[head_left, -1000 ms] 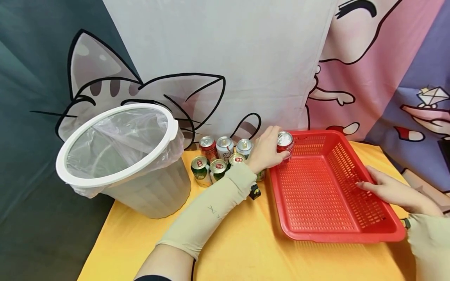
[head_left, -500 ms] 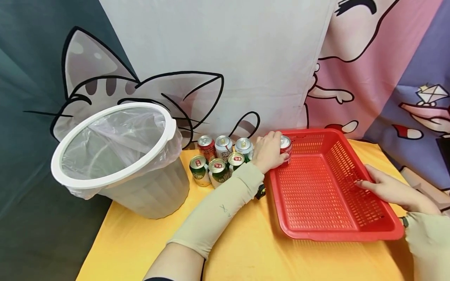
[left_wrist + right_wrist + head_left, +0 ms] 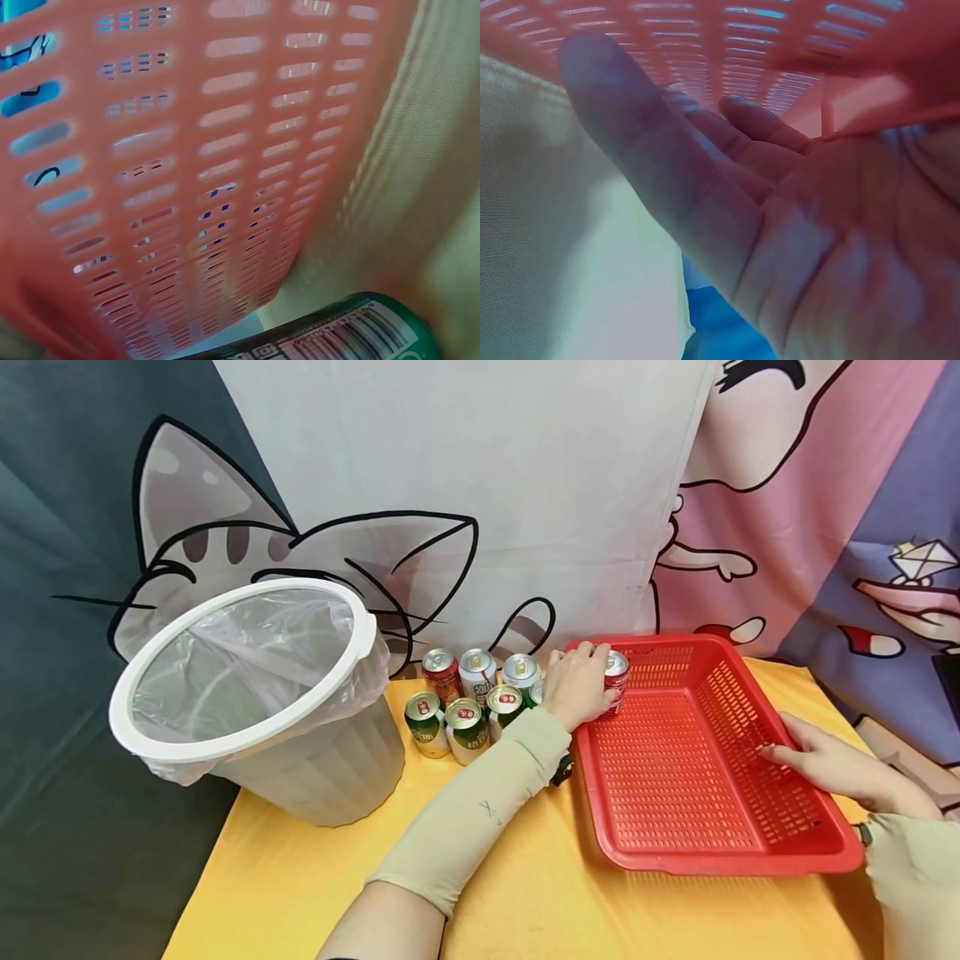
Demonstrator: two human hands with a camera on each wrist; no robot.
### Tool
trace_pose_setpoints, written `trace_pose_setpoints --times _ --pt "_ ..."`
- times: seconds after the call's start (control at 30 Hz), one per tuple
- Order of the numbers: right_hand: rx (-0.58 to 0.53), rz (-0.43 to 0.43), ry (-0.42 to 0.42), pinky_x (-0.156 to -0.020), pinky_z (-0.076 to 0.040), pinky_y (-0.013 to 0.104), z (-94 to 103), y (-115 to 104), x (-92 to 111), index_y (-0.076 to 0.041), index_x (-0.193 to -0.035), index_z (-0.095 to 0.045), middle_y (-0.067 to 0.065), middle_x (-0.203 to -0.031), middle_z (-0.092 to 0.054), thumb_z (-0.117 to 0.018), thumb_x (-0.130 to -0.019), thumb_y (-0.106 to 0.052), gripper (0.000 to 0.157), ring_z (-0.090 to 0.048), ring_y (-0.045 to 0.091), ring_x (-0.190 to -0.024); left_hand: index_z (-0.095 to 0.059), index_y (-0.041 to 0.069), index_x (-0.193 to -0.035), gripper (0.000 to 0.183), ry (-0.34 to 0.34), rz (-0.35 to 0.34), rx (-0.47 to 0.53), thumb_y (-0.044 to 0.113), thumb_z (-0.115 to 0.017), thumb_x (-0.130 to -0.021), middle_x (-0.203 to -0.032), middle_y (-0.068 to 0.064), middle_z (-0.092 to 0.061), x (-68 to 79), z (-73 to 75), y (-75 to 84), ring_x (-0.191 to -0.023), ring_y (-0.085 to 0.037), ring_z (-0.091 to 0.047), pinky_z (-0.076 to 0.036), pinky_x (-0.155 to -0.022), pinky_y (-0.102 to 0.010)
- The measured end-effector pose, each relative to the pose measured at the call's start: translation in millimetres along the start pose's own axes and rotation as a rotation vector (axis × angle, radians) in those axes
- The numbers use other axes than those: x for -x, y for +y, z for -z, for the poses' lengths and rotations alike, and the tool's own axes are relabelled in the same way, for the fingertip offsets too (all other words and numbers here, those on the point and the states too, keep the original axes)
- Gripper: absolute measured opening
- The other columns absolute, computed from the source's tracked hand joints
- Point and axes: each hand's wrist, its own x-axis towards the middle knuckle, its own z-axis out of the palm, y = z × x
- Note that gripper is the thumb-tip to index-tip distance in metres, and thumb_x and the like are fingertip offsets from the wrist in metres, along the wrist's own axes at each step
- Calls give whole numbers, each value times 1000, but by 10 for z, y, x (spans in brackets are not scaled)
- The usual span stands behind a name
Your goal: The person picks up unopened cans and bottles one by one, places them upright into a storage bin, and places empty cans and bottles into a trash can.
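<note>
My left hand [image 3: 579,687] grips a red drink can [image 3: 617,672] at the far left corner of the red plastic basket [image 3: 678,777], just inside its rim. The hand covers the can's left side. My right hand [image 3: 832,767] holds the basket's right rim, its thumb on the inner side; the right wrist view shows the fingers [image 3: 682,180] along the slotted wall outside. The left wrist view shows the slotted basket wall [image 3: 191,97] and a green can [image 3: 367,330] with a barcode beside it.
Several upright cans, among them a green-and-gold one [image 3: 467,727] and a red one [image 3: 441,675], stand left of the basket. A bin [image 3: 330,777] with a white rim and clear liner is further left. A printed cloth [image 3: 525,485] hangs behind the yellow table [image 3: 540,893].
My left hand and the red can have shifted slightly to the right and lower at the basket's corner. My right hand keeps its hold on the rim.
</note>
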Motion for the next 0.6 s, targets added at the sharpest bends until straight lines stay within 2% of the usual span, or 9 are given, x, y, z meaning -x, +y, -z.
trace_pose_setpoints --times 0.27,0.47,0.6 --pt "-9 -13 -8 -66 -60 29 2 6 -18 8 -145 -33 3 -107 -64 -52 -107 -14 48 -70 15 -76 -48 23 -147 71 27 -20 -33 63 -66 -91 -132 5 -62 65 20 -3 -118 -15 -63 -44 -95 -37" --pt "-20 -2 -10 -67 -60 29 -1 27 -12 7 -143 -33 -4 -105 -64 -52 -107 -14 46 -70 16 -76 -51 21 -143 66 71 -59 6 59 -67 -91 -129 2 -62 181 86 -42 -116 -18 -63 -50 -88 -37" --pt "-18 1 -9 -66 -60 29 11 35 -14 8 -143 -34 -4 -104 -64 -52 -107 -13 46 -70 16 -75 -53 19 -139 63 97 -81 46 55 -68 -91 -127 0 -62 257 138 -76 -114 -19 -63 -52 -84 -37"
